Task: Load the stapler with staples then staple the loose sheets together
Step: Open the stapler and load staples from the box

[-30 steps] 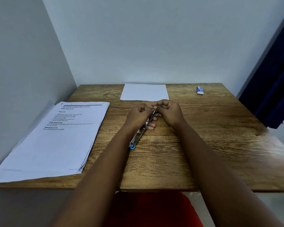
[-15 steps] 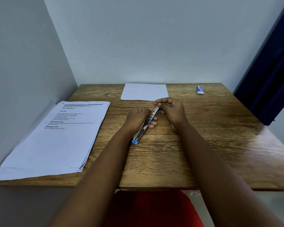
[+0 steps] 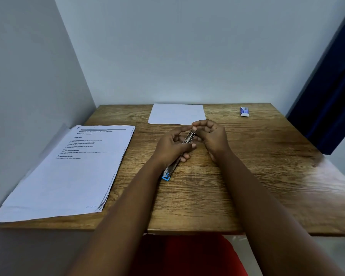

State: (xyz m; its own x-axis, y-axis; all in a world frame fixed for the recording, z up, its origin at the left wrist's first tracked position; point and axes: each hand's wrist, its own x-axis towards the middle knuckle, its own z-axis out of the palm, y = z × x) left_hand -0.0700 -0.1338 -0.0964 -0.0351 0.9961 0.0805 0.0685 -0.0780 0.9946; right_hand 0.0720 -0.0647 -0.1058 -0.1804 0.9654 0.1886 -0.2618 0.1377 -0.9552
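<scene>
Two hands loading the stapler

Stapler (image 3: 178, 156) lies mid-worktop (image 3: 247, 176), gripped along its body by the left hand (image 3: 170, 148). Right hand (image 3: 211, 136) pinches at its far tip; whether it holds staples is unclear. Seat the strip straight in the channel. Half a second earlier the left fingers were more tightly curled.

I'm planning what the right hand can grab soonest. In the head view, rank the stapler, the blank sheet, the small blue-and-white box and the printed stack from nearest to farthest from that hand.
1. Stapler: at the right hand, fingertips on its far end.
2. Blank sheet: just beyond the hand, at the table's far edge.
3. Small blue-and-white box: far right corner.
4. Printed stack: across on the left side.
</scene>
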